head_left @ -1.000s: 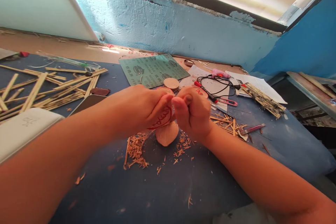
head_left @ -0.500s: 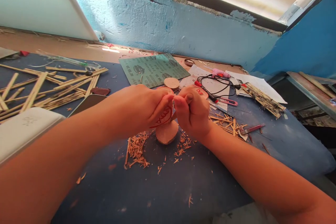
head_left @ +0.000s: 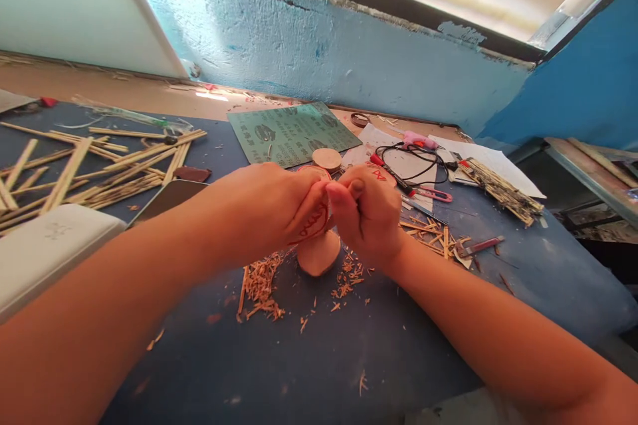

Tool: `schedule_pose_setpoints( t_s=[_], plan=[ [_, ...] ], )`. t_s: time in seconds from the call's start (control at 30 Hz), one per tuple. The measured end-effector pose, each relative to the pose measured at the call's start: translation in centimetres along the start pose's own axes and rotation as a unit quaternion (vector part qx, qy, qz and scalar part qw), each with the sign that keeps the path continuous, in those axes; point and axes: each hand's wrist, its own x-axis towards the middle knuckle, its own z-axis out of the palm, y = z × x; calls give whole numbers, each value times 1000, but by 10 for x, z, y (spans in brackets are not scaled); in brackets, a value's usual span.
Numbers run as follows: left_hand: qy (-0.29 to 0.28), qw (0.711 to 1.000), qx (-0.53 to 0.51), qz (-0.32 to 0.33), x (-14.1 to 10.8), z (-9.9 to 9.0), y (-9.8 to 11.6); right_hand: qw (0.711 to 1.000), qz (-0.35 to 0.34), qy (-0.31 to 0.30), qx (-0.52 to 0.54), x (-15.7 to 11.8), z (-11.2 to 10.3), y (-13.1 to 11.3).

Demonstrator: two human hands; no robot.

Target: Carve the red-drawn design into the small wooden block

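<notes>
Pale wooden piece (head_left: 319, 255) just below left hand (head_left: 272, 202) and right hand (head_left: 367, 216), between shavings (head_left: 262, 289) on bench (head_left: 279, 365). Clenches both hands close together, near red-marked piece (head_left: 315, 220); cannot tell any grasped contents.

Wood piece (head_left: 319, 254), right of shavings pile (head_left: 262, 289): lower end rounded now, pointed a second ago. Red-marked piece (head_left: 314, 222), partly behind left hand (head_left: 269, 202), above and right of same pile: visible strip of marked face narrower than a second ago, angle slightly different. Thumb tip of right hand (head_left: 369, 216), farther right of pile: looks blunter, slightly lower than half a second ago. Whole view drifted slightly, pile included.
</notes>
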Motion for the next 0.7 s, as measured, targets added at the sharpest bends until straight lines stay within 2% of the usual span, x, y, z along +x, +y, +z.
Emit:
schedule_pose_setpoints(
  t_s=[0.33,0.57,0.7],
  plan=[
    [-12,1000,-19,-15,1,-2,1,1000,-5,1,20,2,5,-1],
    [-28,999,17,13,3,-1,-1,999,33,-25,-9,1,8,-5],
    [-10,1000,9,16,3,-1,-2,999,48,-24,-8,-2,9,-4]
  ],
)
